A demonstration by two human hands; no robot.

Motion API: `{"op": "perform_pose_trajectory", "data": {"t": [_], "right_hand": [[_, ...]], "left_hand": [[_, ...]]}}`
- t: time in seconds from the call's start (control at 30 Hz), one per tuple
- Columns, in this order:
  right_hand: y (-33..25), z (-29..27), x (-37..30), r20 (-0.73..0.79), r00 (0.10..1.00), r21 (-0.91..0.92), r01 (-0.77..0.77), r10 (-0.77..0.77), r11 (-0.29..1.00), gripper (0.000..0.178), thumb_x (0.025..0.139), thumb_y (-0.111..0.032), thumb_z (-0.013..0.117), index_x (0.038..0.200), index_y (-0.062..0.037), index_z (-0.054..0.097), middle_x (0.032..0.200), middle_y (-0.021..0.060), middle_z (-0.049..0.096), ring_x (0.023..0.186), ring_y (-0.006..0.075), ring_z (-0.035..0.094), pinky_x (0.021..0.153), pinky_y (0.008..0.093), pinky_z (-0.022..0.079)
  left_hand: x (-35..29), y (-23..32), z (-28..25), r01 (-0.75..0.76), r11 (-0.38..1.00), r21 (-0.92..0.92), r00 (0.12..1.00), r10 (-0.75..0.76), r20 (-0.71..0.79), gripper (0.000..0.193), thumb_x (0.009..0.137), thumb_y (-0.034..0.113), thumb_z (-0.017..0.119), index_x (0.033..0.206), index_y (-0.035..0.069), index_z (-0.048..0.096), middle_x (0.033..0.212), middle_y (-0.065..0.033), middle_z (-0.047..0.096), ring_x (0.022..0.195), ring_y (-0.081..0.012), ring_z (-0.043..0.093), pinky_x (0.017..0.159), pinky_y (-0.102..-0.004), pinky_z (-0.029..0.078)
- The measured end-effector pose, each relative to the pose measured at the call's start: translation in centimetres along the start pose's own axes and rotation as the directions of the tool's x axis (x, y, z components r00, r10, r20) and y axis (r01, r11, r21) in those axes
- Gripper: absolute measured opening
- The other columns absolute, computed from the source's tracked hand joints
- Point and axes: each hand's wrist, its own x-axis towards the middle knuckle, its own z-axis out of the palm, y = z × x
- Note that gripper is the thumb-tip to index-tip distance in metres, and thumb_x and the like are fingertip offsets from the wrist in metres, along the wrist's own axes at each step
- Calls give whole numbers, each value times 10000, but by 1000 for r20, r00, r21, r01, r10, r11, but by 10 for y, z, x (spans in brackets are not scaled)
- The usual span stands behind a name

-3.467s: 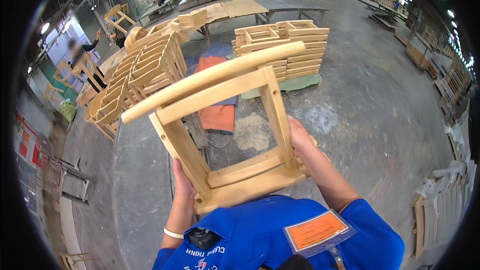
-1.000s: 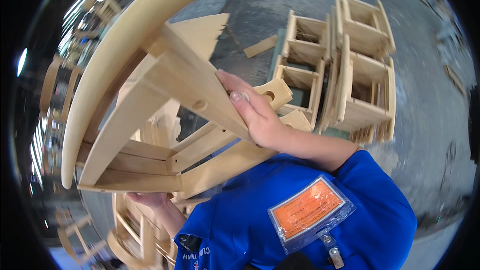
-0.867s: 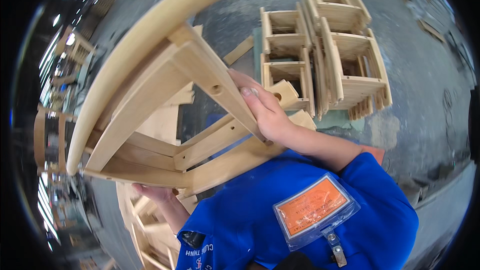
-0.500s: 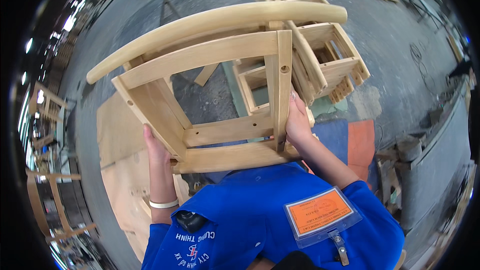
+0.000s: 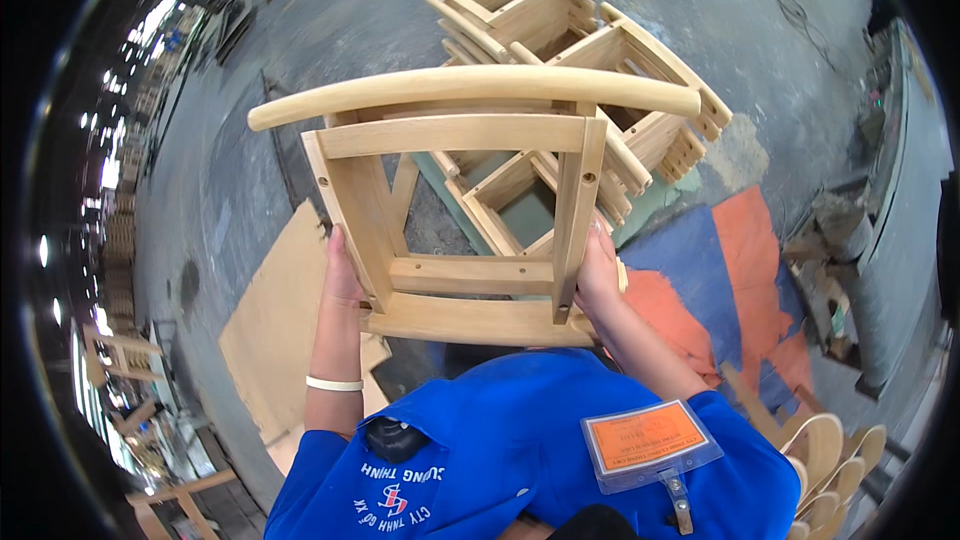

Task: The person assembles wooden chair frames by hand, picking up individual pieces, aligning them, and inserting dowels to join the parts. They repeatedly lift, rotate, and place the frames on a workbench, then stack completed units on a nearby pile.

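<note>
- Two hands carry one pale wooden chair frame [image 5: 470, 210] in the air above a grey concrete floor [image 5: 760, 50]; it rests on nothing, so by my judgement the lifting is done and the setting down is still to come.
- Beyond the held frame, a stack of like frames [image 5: 590, 50] lies on its side on the floor, near the frame's curved top rail [image 5: 470, 90] but apart from it; the held one has not joined that stack.
- An orange and blue mat [image 5: 730, 280] lies on the floor to the right, a flat sheet of board [image 5: 270, 330] to the left, both below the frame and untouched by it.
- More curved wooden parts [image 5: 830, 450] stand at the lower right, well apart from the hands.
- The left hand [image 5: 342, 275] grips the frame's left upright, fingers closed round the wood.
- The right hand [image 5: 598, 275] holds the right upright where it meets the lower rail [image 5: 480, 318], fingers wrapped on it.
- A white band [image 5: 334, 383] sits on the left wrist.
</note>
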Motion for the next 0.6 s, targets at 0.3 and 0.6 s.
{"op": "perform_pose_trajectory", "data": {"t": [0.3,0.6], "right_hand": [[151,-17,26,-454,890,145,26,43,989,458,1023,-311,298,1386,-39,362,1361,84,444,1241,193,412,1036,303,322],[235,1,49,-611,679,437,-140,407,888,310,982,-340,399,1176,-121,501,1026,22,548,934,162,533,796,343,457]], "left_hand": [[169,-45,-21,344,880,328,870,-430,242,700,913,558,387,1384,41,353,1341,-159,445,1238,-272,430,1020,-375,364],[279,-130,-45,530,522,668,594,-791,147,841,839,642,452,1410,37,322,1383,-198,395,1256,-285,402,1012,-390,359]]}}
